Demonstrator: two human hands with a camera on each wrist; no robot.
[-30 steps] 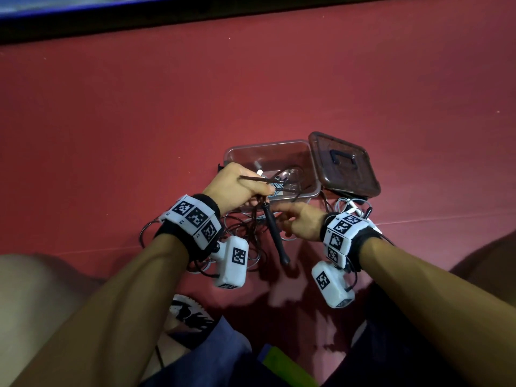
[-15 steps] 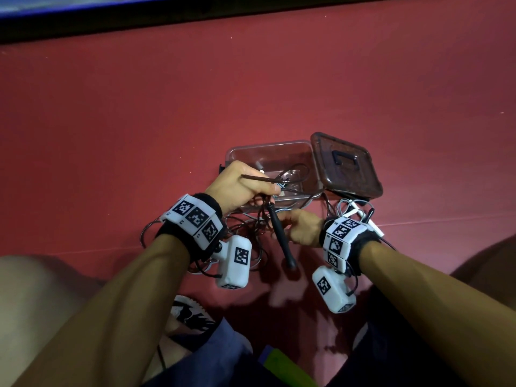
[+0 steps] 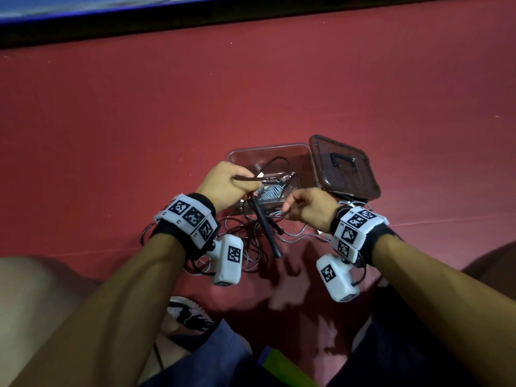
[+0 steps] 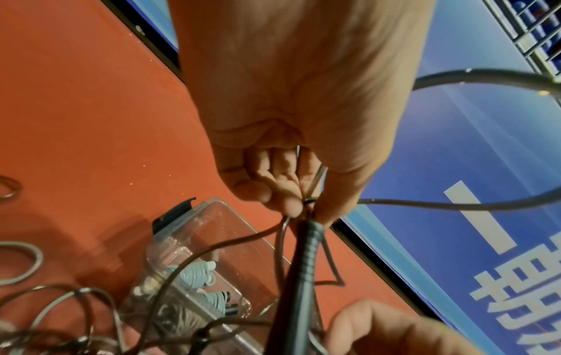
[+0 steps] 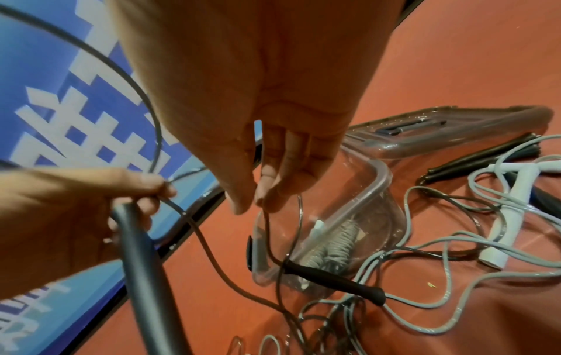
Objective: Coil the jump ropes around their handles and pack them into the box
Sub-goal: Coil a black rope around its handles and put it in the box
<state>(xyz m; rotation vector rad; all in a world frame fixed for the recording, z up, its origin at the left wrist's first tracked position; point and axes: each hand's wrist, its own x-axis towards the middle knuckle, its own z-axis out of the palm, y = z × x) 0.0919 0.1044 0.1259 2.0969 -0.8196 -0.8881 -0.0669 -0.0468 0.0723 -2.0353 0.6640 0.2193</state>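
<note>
Black foam-covered jump-rope handle (image 3: 265, 224) is hanging, tip down, from the left hand (image 3: 226, 185), whose fingers and thumb are pinching the handle's top end together with the thin dark cord (image 4: 455, 206) that is looping out from it. The right hand (image 3: 310, 208) is pinching a further stretch of the same dark cord between thumb and fingertips (image 5: 267, 199), just above the open box. A second black handle (image 5: 334, 279) is lying on the red floor (image 3: 139, 121), touching the near wall of the box.

The step in hand appears to be the start of coiling this black rope: no turns are lying on the held handle yet. The clear plastic box (image 3: 237, 155) is sitting on the floor just beyond both hands, and a grey coiled rope bundle (image 5: 337, 242) is already lying inside it. Its dark translucent lid with a moulded grip (image 3: 343, 169) is lying beside it, overlapping the right rim.

A white-handled rope with pale grey cord (image 5: 513, 230) is lying uncoiled to the right, and more loose cord (image 3: 240, 247) is tangling beneath the wrists.

The next move is likely calling for bringing the two black handles together, then winding the slack round them in tight turns; the cord must be drawn free of the pile, or it may snag.
</note>
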